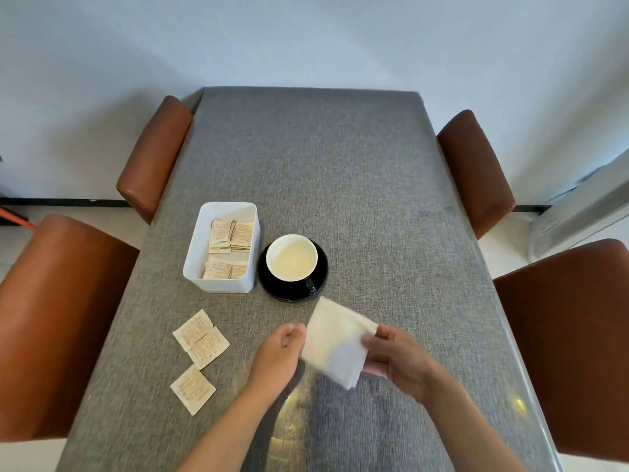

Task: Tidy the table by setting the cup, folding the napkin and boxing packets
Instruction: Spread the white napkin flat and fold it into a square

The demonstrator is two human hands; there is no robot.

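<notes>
A white napkin [335, 338], folded to a small square, is lifted above the grey table [340, 172]. My right hand [391, 356] pinches its right edge. My left hand [279, 352] touches the napkin's left edge with curled fingers; whether it grips is unclear. Behind the napkin a white cup [291, 257] stands upright on a black saucer [316, 281]. Left of the cup is a white box [195, 253] holding several beige packets [231, 236]. Three more packets lie loose on the table: two overlapping [200, 338] and one nearer me [192, 390].
Brown leather chairs stand at both sides: two on the left [58, 321] [153, 155] and two on the right [476, 172] [571, 342]. A white wall lies beyond the table's far end. A white appliance [578, 216] sits at the far right.
</notes>
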